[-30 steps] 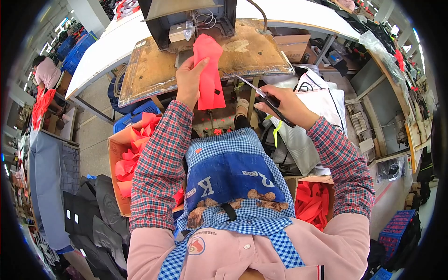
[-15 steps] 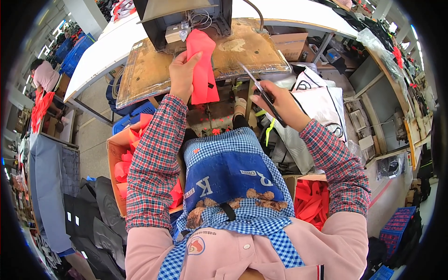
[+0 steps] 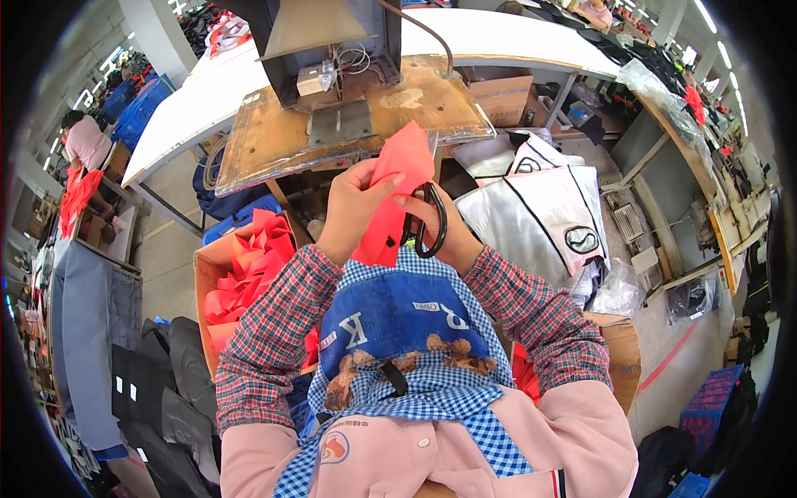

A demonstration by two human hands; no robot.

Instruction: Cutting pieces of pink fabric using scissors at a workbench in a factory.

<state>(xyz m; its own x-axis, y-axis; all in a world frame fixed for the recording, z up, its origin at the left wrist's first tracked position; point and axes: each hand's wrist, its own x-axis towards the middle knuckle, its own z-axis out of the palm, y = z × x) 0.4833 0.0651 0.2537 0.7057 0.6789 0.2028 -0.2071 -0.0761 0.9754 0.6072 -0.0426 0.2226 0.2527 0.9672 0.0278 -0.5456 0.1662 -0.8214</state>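
A strip of red fabric (image 3: 397, 178) is pinched in my left hand (image 3: 355, 202), held up in front of my apron. My right hand (image 3: 447, 222) is closed around black-handled scissors (image 3: 437, 217) and meets the same strip from the right, its fingertips against the fabric. Most of the blades are hidden by the cloth and hand. Near the lower end of the strip is a small black mark or tab. Beyond both hands stands a worn wooden machine table (image 3: 415, 104), carrying a dark machine with a small metal plate (image 3: 340, 121) under it.
A cardboard box (image 3: 204, 270) of red fabric pieces (image 3: 253, 274) stands at my left, and another box (image 3: 621, 353) is by my right elbow. Silvery-white bags (image 3: 531, 220) are piled to the right. Dark sheets (image 3: 149, 382) lie at lower left. A co-worker (image 3: 85, 139) is at far left.
Both hands have come together nearer to my body. The red strip has left the machine table, and the scissors have swung inward to it. My view has shifted slightly.
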